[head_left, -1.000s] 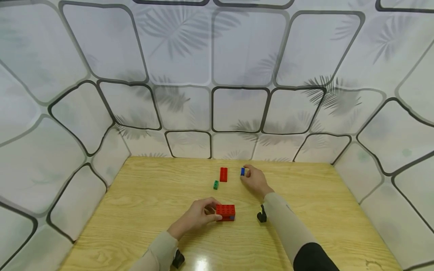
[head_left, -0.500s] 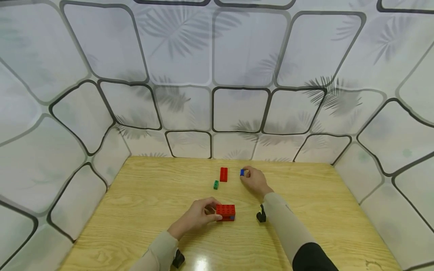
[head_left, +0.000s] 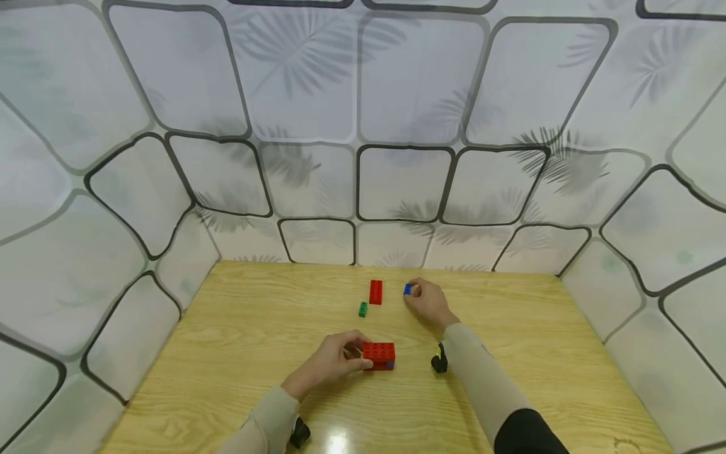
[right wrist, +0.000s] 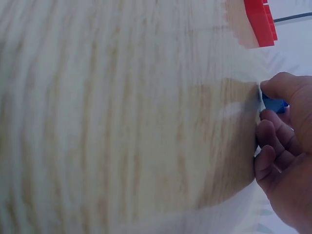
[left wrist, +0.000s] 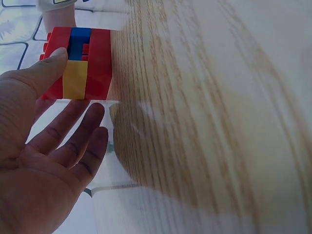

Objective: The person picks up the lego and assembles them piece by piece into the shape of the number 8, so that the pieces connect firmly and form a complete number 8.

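Observation:
My left hand point(head_left: 331, 362) pinches the left end of a block built from toy bricks point(head_left: 379, 354), between thumb and fingers. The left wrist view shows the built block point(left wrist: 100, 63) as red layers at top and bottom with blue and yellow bricks between them; its red base is at the wooden table. Toward the far side, my right hand point(head_left: 428, 302) pinches a small blue brick point(head_left: 407, 289) down at the tabletop. Seen from the right wrist, the blue brick point(right wrist: 274, 104) sits between thumb and fingers, partly hidden by them.
Left of the right hand lies a flat red brick point(head_left: 375, 292), with a small green brick point(head_left: 363, 309) just in front of it. The wooden table point(head_left: 255, 315) ends at a patterned cloth wall point(head_left: 306, 183) at the back and sides.
The blue brick has turned slightly in my right hand's fingers and shows its studs differently. My left hand holds the built block in the same place.

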`<move>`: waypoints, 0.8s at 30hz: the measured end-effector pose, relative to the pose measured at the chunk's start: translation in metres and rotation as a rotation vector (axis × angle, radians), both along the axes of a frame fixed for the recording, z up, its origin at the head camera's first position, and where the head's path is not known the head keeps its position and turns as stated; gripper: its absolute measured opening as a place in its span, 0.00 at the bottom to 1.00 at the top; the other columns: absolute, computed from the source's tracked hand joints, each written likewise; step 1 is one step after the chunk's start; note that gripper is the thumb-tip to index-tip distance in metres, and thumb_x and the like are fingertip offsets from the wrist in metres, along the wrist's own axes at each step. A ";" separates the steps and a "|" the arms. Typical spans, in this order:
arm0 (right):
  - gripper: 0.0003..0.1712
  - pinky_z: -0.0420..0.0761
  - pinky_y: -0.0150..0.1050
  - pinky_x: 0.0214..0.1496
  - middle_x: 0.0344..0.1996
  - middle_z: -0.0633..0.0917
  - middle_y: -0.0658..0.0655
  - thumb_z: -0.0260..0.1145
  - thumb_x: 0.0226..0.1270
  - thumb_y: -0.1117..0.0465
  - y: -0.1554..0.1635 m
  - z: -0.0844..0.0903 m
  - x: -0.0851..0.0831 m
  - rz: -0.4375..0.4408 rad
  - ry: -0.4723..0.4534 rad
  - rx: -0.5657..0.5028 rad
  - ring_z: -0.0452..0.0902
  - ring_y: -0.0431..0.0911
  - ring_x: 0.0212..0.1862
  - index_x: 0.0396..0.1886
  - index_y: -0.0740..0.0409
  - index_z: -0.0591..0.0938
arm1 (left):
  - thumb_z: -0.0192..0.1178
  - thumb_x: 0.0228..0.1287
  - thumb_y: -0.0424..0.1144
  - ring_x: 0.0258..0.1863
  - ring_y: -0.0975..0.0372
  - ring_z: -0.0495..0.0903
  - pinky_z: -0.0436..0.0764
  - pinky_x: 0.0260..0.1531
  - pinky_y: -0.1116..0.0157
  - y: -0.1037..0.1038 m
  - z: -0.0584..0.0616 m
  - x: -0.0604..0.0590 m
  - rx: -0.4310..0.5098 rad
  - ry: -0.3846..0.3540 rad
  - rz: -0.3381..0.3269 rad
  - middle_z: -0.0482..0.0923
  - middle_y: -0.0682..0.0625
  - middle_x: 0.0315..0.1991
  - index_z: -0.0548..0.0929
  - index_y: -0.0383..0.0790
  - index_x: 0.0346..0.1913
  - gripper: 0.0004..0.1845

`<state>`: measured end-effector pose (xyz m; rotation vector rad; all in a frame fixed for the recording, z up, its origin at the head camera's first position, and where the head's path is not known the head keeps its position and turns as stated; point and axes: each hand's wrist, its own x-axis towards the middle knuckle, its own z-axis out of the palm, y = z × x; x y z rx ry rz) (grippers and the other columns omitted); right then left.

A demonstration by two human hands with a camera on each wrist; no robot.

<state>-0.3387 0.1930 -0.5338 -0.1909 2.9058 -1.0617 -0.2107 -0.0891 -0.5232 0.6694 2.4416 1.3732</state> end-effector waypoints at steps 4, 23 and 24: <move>0.25 0.83 0.48 0.47 0.38 0.87 0.58 0.69 0.73 0.57 0.000 0.001 0.000 0.031 0.030 -0.011 0.82 0.48 0.38 0.64 0.63 0.80 | 0.70 0.71 0.46 0.47 0.60 0.85 0.84 0.46 0.65 -0.001 0.000 0.000 -0.003 0.001 0.001 0.85 0.53 0.51 0.85 0.49 0.55 0.14; 0.21 0.79 0.37 0.30 0.46 0.85 0.60 0.71 0.72 0.56 0.002 0.014 0.031 0.159 0.060 -0.116 0.78 0.44 0.35 0.58 0.61 0.80 | 0.70 0.71 0.45 0.47 0.59 0.85 0.83 0.45 0.66 0.001 0.002 0.000 0.000 -0.003 -0.001 0.86 0.53 0.50 0.85 0.50 0.55 0.13; 0.21 0.79 0.36 0.30 0.45 0.85 0.60 0.71 0.71 0.56 0.001 0.015 0.033 0.163 0.065 -0.111 0.78 0.43 0.34 0.58 0.60 0.80 | 0.70 0.71 0.45 0.47 0.60 0.85 0.84 0.45 0.66 0.001 0.002 0.001 0.001 -0.005 -0.001 0.86 0.53 0.50 0.85 0.50 0.55 0.13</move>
